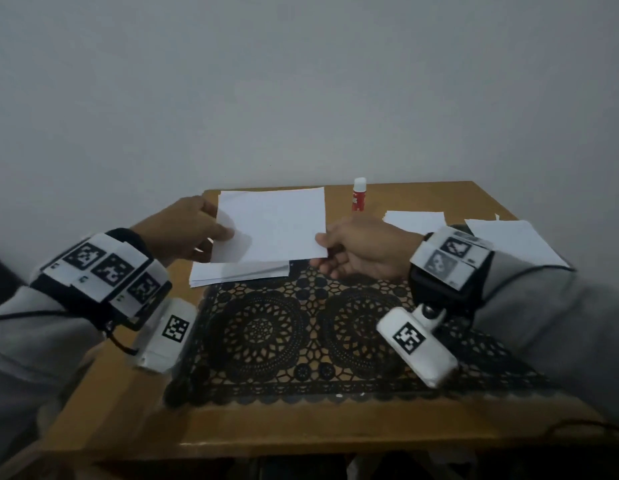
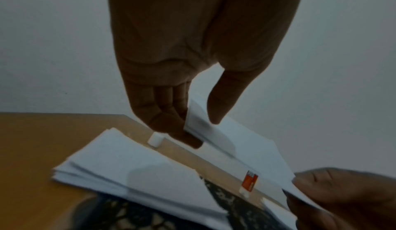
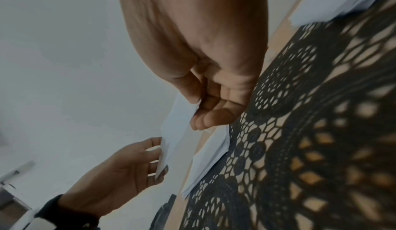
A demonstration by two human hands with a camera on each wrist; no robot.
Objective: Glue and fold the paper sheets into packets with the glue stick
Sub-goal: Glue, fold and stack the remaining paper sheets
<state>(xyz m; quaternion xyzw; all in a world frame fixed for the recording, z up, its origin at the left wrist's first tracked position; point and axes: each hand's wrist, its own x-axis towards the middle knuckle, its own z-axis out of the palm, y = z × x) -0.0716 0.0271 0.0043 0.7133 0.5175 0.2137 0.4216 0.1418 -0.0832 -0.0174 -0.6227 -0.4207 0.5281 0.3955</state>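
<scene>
A white paper sheet (image 1: pixel 273 225) hangs in the air above the table, held flat between both hands. My left hand (image 1: pixel 193 230) pinches its left edge, thumb on top and fingers beneath (image 2: pixel 194 123). My right hand (image 1: pixel 356 251) pinches the near right corner (image 3: pixel 193 113). Under the sheet lies a stack of white sheets (image 1: pixel 238 271) (image 2: pixel 133 166) (image 3: pixel 205 162). The red glue stick (image 1: pixel 359 195) with its white cap stands upright at the table's far edge, beyond the held sheet; the left wrist view shows it too (image 2: pixel 249 182).
A wooden table (image 1: pixel 128 393) stands against a pale wall. A black lace mat (image 1: pixel 301 334) covers its middle. More white papers (image 1: pixel 415 221) (image 1: pixel 509 240) lie at the far right. A small white piece (image 2: pixel 156 139) sits by the far edge.
</scene>
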